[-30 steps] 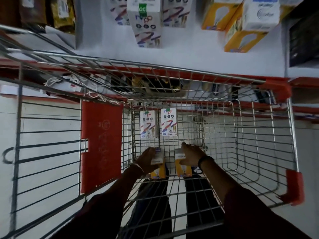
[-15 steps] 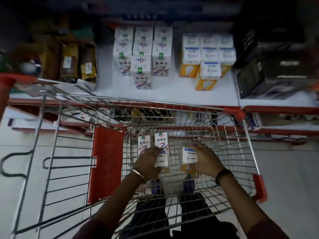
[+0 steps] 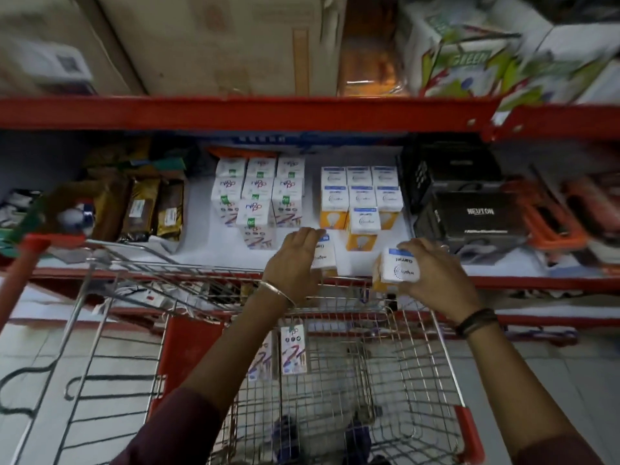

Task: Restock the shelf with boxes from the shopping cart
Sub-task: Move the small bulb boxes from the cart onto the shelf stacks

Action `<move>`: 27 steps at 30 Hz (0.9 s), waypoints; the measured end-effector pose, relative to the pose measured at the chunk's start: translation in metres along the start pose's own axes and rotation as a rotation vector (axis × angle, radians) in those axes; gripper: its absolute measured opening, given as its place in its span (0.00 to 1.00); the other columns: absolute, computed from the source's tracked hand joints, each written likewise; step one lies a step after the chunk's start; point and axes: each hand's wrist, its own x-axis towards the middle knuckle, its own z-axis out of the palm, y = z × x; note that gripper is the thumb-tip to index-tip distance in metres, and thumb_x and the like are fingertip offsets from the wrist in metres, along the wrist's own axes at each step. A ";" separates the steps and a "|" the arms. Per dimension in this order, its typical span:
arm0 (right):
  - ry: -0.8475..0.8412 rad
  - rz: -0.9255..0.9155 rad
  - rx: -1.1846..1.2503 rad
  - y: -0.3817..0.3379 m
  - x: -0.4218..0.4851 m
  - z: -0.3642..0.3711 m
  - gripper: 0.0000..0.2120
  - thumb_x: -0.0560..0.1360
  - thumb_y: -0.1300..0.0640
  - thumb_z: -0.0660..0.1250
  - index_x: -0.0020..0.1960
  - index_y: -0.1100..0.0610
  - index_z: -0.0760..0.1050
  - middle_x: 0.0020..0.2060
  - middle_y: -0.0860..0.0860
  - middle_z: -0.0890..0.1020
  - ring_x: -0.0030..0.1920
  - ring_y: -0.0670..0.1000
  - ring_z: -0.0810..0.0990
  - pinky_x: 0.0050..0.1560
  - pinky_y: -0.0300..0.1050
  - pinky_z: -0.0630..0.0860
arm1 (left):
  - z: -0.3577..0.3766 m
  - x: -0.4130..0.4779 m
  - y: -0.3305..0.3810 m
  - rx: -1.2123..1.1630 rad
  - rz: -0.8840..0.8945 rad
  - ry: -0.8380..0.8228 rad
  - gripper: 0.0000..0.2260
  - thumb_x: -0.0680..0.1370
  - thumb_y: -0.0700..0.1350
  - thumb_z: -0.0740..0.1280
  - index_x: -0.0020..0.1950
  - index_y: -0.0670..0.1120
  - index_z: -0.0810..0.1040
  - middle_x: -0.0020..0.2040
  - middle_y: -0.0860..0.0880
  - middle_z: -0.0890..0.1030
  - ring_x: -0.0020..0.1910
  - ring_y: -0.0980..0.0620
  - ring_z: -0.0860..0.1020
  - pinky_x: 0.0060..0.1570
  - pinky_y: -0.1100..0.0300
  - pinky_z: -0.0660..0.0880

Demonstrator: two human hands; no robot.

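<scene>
My left hand (image 3: 295,260) grips a white and orange bulb box (image 3: 324,257) at the front of the white shelf (image 3: 198,236). A second bulb box (image 3: 399,268) of the same kind is in my right hand (image 3: 432,270), just above the shelf's red front edge. Behind them stands a stack of like white and orange boxes (image 3: 360,199), with a stack of white boxes with coloured swirls (image 3: 258,196) to its left. Two swirl boxes (image 3: 292,350) stand inside the wire shopping cart (image 3: 419,380) below my arms.
Black boxes (image 3: 469,209) sit to the right of the stacks, brown and gold packets (image 3: 144,209) to the left. A red shelf rail (image 3: 235,112) runs overhead with cartons on it. Another cart's red handle (image 3: 37,243) shows at left.
Both hands have lifted a bulb box each out of the cart and carried them up and forward to the shelf's front edge. My view has tilted up towards the shelves.
</scene>
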 end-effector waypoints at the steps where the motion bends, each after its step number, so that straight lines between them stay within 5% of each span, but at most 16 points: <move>1: 0.025 0.009 -0.012 0.005 0.010 -0.003 0.34 0.64 0.52 0.76 0.67 0.55 0.68 0.61 0.53 0.73 0.60 0.58 0.72 0.58 0.52 0.71 | 0.000 0.012 0.001 0.024 -0.013 0.018 0.27 0.70 0.39 0.69 0.67 0.44 0.64 0.64 0.43 0.70 0.62 0.41 0.67 0.55 0.44 0.75; 11: 0.061 0.154 0.004 0.020 0.099 0.008 0.29 0.70 0.68 0.67 0.69 0.61 0.66 0.67 0.59 0.69 0.64 0.64 0.70 0.61 0.55 0.73 | 0.046 0.084 -0.015 0.091 -0.119 0.024 0.27 0.68 0.30 0.65 0.64 0.43 0.63 0.65 0.42 0.70 0.48 0.34 0.78 0.42 0.42 0.79; 16: 0.008 0.147 0.034 0.022 0.117 0.019 0.30 0.68 0.72 0.65 0.69 0.62 0.66 0.68 0.60 0.71 0.65 0.64 0.72 0.63 0.56 0.73 | 0.063 0.090 -0.016 0.089 -0.147 0.023 0.29 0.70 0.30 0.64 0.69 0.41 0.61 0.72 0.43 0.65 0.51 0.34 0.77 0.47 0.43 0.78; 22: 0.032 0.169 0.036 0.024 0.111 0.032 0.28 0.70 0.74 0.59 0.68 0.59 0.66 0.60 0.63 0.78 0.58 0.65 0.78 0.54 0.59 0.78 | 0.080 0.088 -0.023 -0.017 -0.137 0.052 0.26 0.70 0.26 0.60 0.66 0.42 0.66 0.74 0.45 0.63 0.53 0.36 0.78 0.48 0.46 0.77; 27: 0.119 0.104 -0.019 0.027 0.097 0.038 0.28 0.70 0.69 0.65 0.69 0.60 0.67 0.70 0.59 0.70 0.66 0.62 0.72 0.62 0.57 0.74 | 0.077 0.070 -0.022 -0.070 -0.126 0.133 0.22 0.72 0.30 0.62 0.65 0.43 0.67 0.74 0.46 0.64 0.60 0.39 0.75 0.49 0.47 0.78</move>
